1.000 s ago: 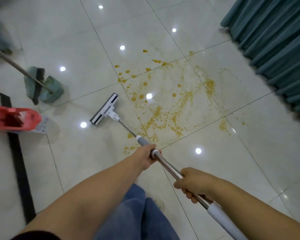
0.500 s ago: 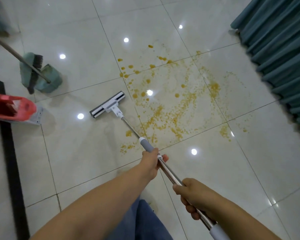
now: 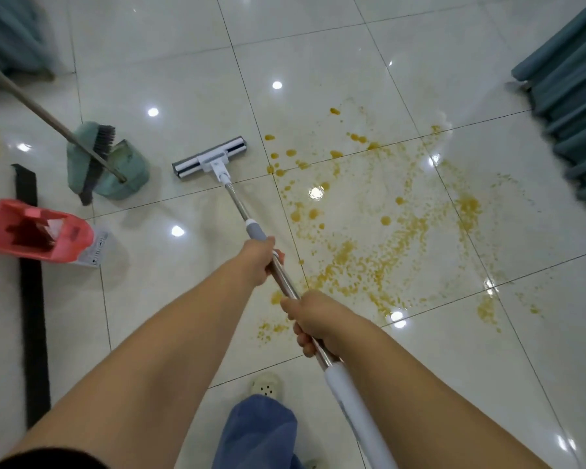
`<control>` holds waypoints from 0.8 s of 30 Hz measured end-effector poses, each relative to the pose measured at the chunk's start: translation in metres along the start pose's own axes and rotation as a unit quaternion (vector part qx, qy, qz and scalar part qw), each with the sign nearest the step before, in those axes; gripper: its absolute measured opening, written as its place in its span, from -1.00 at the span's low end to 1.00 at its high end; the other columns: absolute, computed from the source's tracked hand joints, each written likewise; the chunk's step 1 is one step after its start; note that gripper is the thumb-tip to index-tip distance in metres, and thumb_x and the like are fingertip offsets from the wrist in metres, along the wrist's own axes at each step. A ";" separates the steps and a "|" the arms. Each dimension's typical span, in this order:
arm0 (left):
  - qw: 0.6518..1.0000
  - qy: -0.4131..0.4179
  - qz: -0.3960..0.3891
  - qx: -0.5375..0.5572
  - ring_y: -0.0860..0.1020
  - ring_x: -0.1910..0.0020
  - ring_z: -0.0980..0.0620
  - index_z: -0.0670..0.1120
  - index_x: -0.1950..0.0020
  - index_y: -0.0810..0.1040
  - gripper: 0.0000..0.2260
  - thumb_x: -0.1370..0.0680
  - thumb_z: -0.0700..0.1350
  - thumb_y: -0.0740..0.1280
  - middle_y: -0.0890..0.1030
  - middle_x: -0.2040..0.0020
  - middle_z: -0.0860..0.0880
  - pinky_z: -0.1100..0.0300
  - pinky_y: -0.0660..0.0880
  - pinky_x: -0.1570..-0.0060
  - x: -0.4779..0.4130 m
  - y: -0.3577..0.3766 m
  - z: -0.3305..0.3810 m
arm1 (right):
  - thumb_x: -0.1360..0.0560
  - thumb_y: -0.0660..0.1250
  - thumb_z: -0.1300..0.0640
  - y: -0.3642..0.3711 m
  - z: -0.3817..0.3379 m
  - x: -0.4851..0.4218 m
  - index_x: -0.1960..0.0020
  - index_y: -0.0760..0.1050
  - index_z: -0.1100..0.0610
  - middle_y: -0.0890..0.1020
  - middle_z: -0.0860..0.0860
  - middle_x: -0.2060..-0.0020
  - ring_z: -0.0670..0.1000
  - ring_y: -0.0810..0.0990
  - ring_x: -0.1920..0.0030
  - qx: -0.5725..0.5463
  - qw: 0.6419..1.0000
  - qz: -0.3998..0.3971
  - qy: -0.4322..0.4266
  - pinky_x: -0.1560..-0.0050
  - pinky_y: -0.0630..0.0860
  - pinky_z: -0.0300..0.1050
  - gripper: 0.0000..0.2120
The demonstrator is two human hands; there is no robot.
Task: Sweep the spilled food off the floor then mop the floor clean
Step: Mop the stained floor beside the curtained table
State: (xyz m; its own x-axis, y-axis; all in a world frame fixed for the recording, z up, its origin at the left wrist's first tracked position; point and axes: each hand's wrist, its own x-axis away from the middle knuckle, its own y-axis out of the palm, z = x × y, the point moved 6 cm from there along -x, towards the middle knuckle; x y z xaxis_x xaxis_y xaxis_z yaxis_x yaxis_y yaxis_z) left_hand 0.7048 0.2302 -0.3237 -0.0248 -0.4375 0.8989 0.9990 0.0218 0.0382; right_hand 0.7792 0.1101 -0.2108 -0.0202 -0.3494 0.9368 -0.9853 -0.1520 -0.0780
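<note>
One mop [image 3: 237,204]. Two hands: a left hand [image 3: 257,262] and a right hand [image 3: 313,319]. One broom [image 3: 95,164] and one teal dustpan [image 3: 132,167]. One pink plastic tub [image 3: 31,231]. One black strip [image 3: 31,299] on the floor [image 3: 318,55]. Two blue-green curtains: a left curtain [image 3: 11,32] and a right curtain [image 3: 569,106]. One white shoe [image 3: 266,385] in plain sight. One spread of orange-yellow spill [image 3: 369,258], its drops too many to count
</note>
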 end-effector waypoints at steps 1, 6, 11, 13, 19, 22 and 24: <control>1.000 0.003 0.003 -0.017 0.40 0.45 0.02 -0.20 0.09 0.30 -0.84 -0.63 -0.13 0.17 0.38 0.32 -0.09 0.19 0.42 0.43 -0.007 -0.004 0.008 | -0.59 0.15 0.01 0.002 -0.006 -0.007 0.13 0.35 0.20 0.37 0.05 0.46 -0.01 0.34 0.51 0.010 1.000 -0.005 0.002 0.48 0.34 -0.18 -0.74; 0.986 -0.003 0.015 -0.166 0.51 0.40 -0.03 -0.21 -0.27 0.29 -0.75 -0.62 -0.16 0.12 0.44 0.24 -0.13 0.17 0.48 0.50 -0.010 0.003 -0.009 | -0.60 0.11 0.02 -0.004 0.016 -0.006 -0.06 0.36 0.24 0.39 0.09 0.44 0.01 0.35 0.49 0.055 0.998 -0.013 0.027 0.39 0.38 -0.09 -0.73; 0.960 -0.038 0.023 -0.277 0.52 0.33 -0.05 -0.21 -0.33 0.26 -0.67 -0.62 -0.08 0.10 0.47 0.13 -0.16 0.16 0.47 0.54 0.020 0.037 -0.070 | -0.61 0.11 -0.01 -0.038 0.085 0.020 -0.18 0.32 0.17 0.40 0.07 0.36 -0.04 0.36 0.44 0.066 0.997 -0.010 0.033 0.44 0.38 -0.17 -0.72; 0.954 -0.059 0.015 -0.293 0.52 0.37 -0.04 -0.21 -0.33 0.25 -0.68 -0.63 -0.07 0.10 0.48 0.17 -0.15 0.21 0.47 0.62 0.043 0.054 -0.100 | -0.62 0.10 -0.02 -0.054 0.121 0.037 -0.21 0.31 0.15 0.41 0.07 0.32 -0.06 0.35 0.44 0.081 0.996 -0.011 0.039 0.46 0.37 -0.20 -0.72; 0.953 -0.105 -0.019 -0.285 0.58 0.41 -0.07 -0.21 -0.40 0.18 -0.61 -0.63 -0.06 0.08 0.53 0.21 -0.18 0.13 0.56 0.53 0.118 0.118 -0.206 | -0.62 0.11 -0.04 -0.109 0.236 0.090 -0.21 0.31 0.18 0.41 0.07 0.32 -0.06 0.36 0.48 0.126 0.990 -0.028 0.050 0.48 0.37 -0.19 -0.69; 0.955 -0.108 -0.032 -0.276 0.59 0.51 -0.06 -0.24 -0.36 0.20 -0.62 -0.63 -0.06 0.07 0.55 0.26 -0.18 0.11 0.59 0.47 0.154 0.157 -0.263 | -0.62 0.12 -0.04 -0.145 0.296 0.121 -0.20 0.33 0.20 0.42 0.07 0.33 -0.06 0.38 0.49 0.162 0.985 -0.024 0.048 0.46 0.39 -0.18 -0.67; 0.960 -0.110 -0.055 -0.252 0.60 0.42 -0.07 -0.25 -0.30 0.23 -0.66 -0.63 -0.05 0.07 0.54 0.24 -0.18 0.04 0.64 0.31 0.181 0.188 -0.304 | -0.62 0.12 -0.03 -0.173 0.337 0.146 -0.18 0.35 0.18 0.43 0.06 0.29 -0.05 0.39 0.45 0.183 0.981 -0.017 0.059 0.44 0.41 -0.19 -0.70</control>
State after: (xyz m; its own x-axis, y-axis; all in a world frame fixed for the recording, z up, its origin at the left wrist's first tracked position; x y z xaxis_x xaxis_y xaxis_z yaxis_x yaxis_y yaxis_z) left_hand 0.8989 -0.1177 -0.2868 -0.0822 -0.2114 0.9739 0.8792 -0.4755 -0.0290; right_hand 1.0042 -0.2260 -0.1751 -0.0293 -0.2332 0.9720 -0.8597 -0.4902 -0.1435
